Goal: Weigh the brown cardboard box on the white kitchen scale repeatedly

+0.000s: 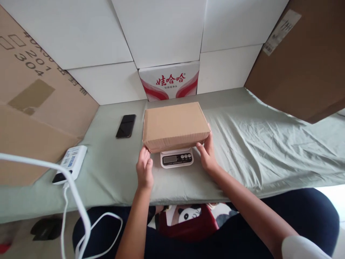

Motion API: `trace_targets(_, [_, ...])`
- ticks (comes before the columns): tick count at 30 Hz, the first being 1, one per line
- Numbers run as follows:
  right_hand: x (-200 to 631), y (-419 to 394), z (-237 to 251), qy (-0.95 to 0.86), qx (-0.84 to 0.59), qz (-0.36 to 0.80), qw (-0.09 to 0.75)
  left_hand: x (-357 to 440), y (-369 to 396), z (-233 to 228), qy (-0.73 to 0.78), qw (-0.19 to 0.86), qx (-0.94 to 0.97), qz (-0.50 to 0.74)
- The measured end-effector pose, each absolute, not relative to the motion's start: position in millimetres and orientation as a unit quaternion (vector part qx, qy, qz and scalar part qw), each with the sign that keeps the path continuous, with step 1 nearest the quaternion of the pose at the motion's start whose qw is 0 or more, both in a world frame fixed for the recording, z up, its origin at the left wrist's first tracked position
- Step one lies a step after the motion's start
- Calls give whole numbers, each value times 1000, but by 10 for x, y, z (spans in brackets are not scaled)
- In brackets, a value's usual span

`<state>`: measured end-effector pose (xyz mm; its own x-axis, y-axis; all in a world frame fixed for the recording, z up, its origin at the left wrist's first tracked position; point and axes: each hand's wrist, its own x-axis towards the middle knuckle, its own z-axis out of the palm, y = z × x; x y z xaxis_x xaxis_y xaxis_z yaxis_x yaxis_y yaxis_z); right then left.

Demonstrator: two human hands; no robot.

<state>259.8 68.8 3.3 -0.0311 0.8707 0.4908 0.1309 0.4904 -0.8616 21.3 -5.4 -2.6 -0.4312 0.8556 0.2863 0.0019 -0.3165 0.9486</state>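
A closed brown cardboard box (175,120) is held between my two hands, above a white kitchen scale (177,159). My left hand (144,168) grips the box's lower front left corner, with its fingertips tucked under the edge. At the lower right corner, my right hand (208,153) has its thumb on the front and its fingers along the right side. The scale's display and buttons show in front of the box; its weighing plate is mostly hidden. Whether the box's underside touches the plate, I cannot tell.
To the left lie a black phone (126,126) and a white power bank (70,164) with a white cable (78,201). Large cartons stand at the left (40,93) and right (304,61). A red-and-white carton (169,81) is at the back against white panels. Wrinkled green cloth (239,144) covers the surface.
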Motion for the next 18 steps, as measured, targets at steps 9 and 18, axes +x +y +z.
trace_targets(9, [2583, 700, 50, -638, -388, 321, 583, 185, -88, -30, 497, 316, 431, 684])
trace_targets(18, [2579, 684, 48, -627, -392, 332, 585, 192, -83, -5, 497, 323, 443, 673])
